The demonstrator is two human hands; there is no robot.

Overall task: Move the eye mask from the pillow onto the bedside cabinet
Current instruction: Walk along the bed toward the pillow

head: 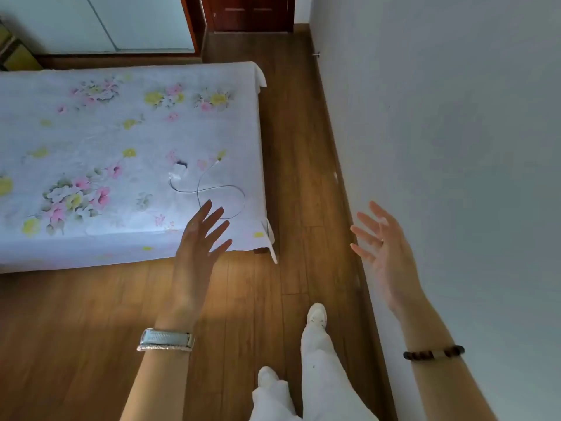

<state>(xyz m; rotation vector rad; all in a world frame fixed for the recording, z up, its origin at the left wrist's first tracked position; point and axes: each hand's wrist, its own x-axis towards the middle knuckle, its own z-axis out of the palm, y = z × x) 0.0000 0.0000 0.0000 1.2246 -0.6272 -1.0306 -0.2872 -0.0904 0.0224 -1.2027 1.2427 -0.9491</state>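
Neither the eye mask, the pillow nor the bedside cabinet is in view. My left hand point(198, 247) is raised over the near right corner of the bed point(91, 141), fingers spread, holding nothing; a silver watch sits on its wrist. My right hand point(384, 250) is held up in front of the white wall, palm turned inward, fingers apart and empty, with a dark bead bracelet on the wrist.
A white charger with a looping cable point(209, 189) lies on the floral sheet near the bed's right edge. A wooden floor strip point(297, 165) runs between bed and wall point(455, 117) toward a dark door point(252, 13). A white wardrobe point(106, 22) stands beyond the bed.
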